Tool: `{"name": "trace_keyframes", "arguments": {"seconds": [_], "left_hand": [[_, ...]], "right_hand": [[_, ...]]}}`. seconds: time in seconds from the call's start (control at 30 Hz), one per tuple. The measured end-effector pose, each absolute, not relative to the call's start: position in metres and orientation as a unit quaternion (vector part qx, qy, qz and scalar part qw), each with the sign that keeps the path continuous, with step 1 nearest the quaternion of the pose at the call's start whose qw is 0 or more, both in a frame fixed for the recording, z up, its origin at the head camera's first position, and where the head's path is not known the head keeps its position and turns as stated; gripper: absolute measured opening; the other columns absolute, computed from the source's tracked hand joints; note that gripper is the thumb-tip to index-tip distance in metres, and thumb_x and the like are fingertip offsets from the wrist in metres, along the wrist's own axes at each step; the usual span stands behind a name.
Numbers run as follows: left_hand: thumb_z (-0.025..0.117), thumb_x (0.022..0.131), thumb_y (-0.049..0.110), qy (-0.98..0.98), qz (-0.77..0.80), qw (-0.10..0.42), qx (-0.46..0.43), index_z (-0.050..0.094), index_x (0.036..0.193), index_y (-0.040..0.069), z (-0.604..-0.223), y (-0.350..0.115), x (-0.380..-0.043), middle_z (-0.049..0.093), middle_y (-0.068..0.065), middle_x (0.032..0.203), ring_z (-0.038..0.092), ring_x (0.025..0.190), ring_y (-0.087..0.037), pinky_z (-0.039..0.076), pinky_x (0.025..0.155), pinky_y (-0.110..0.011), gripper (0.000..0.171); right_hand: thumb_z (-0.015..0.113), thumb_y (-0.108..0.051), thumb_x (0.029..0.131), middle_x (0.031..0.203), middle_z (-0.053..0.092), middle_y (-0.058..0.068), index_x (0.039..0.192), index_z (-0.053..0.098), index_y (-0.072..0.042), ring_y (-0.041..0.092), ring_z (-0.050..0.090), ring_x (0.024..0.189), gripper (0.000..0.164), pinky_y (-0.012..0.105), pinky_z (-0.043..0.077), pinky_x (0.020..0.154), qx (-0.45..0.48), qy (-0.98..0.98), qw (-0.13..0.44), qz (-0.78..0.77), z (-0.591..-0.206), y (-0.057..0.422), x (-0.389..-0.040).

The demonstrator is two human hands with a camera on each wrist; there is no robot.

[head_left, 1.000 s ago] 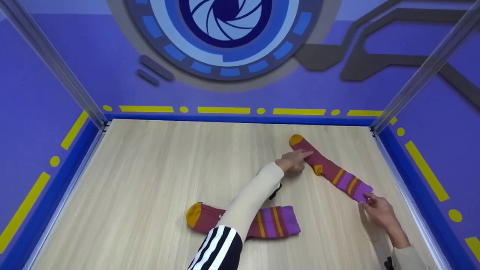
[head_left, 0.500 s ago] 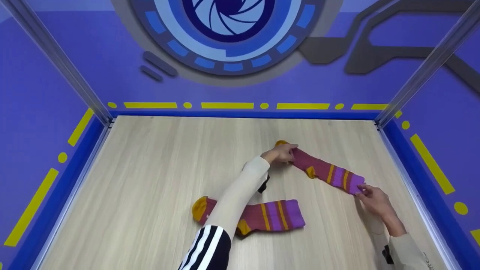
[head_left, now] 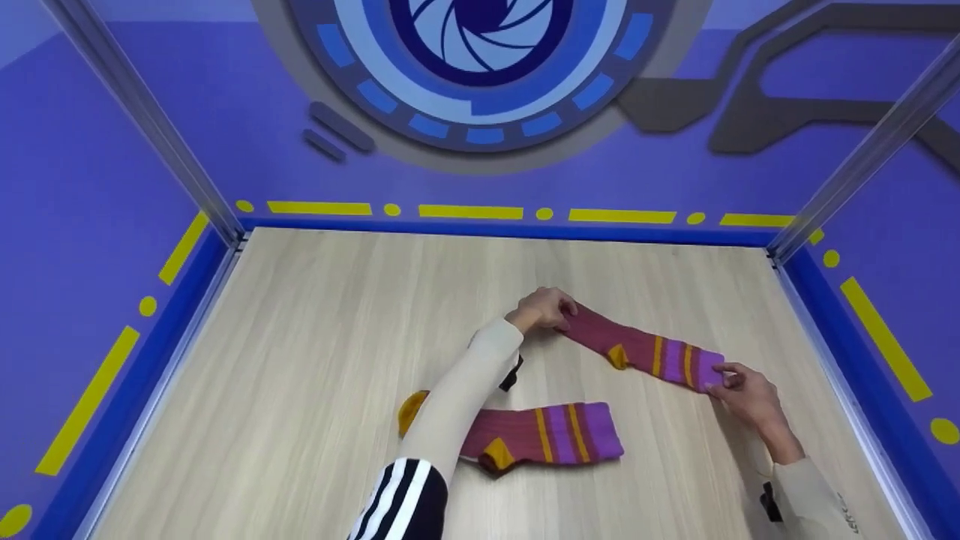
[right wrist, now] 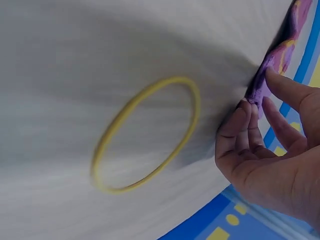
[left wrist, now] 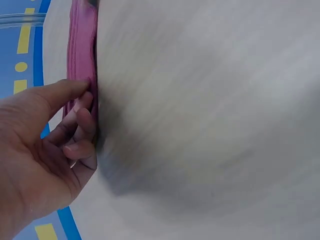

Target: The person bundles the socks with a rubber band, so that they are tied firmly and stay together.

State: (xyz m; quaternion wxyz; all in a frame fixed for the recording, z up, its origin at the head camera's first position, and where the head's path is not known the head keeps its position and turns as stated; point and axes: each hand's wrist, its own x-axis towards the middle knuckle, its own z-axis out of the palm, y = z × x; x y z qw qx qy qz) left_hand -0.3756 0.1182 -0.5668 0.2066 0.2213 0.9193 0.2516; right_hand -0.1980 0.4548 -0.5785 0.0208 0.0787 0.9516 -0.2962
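A maroon sock (head_left: 600, 330) with an orange heel and purple-striped cuff lies slanted across the far right of the table. At its toe end, my left hand (head_left: 544, 309) pinches the fabric between thumb and fingers, hiding the toe. My right hand (head_left: 750, 394) pinches the purple cuff at the other end. The left wrist view has the left thumb and fingertips on the sock (left wrist: 82, 45); the right wrist view has the right fingers at the cuff (right wrist: 262, 92). Nearer me lies a matching sock (head_left: 559, 435), partly covered by my left forearm.
A thin yellow ring like a rubber band (right wrist: 172, 80) lies on the table beside my right hand. Blue-purple panels (head_left: 480, 187) wall in the wooden table (head_left: 337, 315) at the back and both sides.
My left hand has slid to the toe end and gone from a pointing finger to a pinch. The far sock has swung flatter, its toe end drawn left and nearer. The right hand keeps the cuff.
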Motion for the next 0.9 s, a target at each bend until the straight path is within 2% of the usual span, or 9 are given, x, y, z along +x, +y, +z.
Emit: {"name": "trace_keyframes", "arguments": {"seconds": [0.23,0.33,0.57,0.73,0.9], "left_hand": [[0.084,0.084,0.021,0.927,0.220,0.217,0.212,0.079,0.109,0.023,-0.564,0.082,-0.370,0.072,0.005,0.125,0.063,0.114,-0.018,0.049,0.097,-0.042,0.026],[0.085,0.083,0.019,0.922,0.232,0.217,0.221,0.080,0.108,0.020,-0.562,0.060,-0.366,0.074,0.002,0.121,0.062,0.104,-0.016,0.049,0.089,-0.036,0.025],[0.084,0.084,0.013,0.913,0.257,0.225,0.224,0.080,0.106,0.015,-0.559,0.013,-0.353,0.077,-0.002,0.114,0.057,0.089,-0.012,0.045,0.082,-0.031,0.023],[0.084,0.083,0.011,0.918,0.262,0.225,0.194,0.081,0.101,0.013,-0.560,-0.025,-0.341,0.077,-0.002,0.109,0.054,0.081,-0.010,0.043,0.074,-0.026,0.018],[0.086,0.081,0.010,0.928,0.261,0.211,0.164,0.081,0.096,0.011,-0.558,-0.052,-0.331,0.078,-0.003,0.108,0.059,0.086,-0.014,0.049,0.081,-0.031,0.016]], "right_hand": [[0.076,-0.010,0.089,0.093,0.072,0.027,0.124,0.062,0.012,0.023,0.065,0.082,0.043,0.029,0.046,0.069,0.048,0.951,0.041,-0.304,-0.578,0.432,-0.202],[0.076,-0.007,0.089,0.092,0.072,0.027,0.122,0.063,0.012,0.024,0.066,0.081,0.040,0.030,0.046,0.069,0.027,0.950,0.042,-0.308,-0.577,0.420,-0.206],[0.076,-0.001,0.087,0.087,0.071,0.024,0.120,0.064,0.013,0.023,0.065,0.077,0.038,0.025,0.045,0.063,-0.024,0.949,0.037,-0.313,-0.579,0.385,-0.218],[0.074,0.003,0.087,0.092,0.071,0.027,0.121,0.065,0.012,0.031,0.068,0.081,0.037,0.024,0.048,0.062,-0.061,0.938,0.043,-0.340,-0.581,0.354,-0.229],[0.073,0.002,0.087,0.096,0.069,0.028,0.122,0.066,0.010,0.034,0.067,0.085,0.037,0.031,0.049,0.068,-0.084,0.937,0.054,-0.334,-0.581,0.331,-0.240]]}}
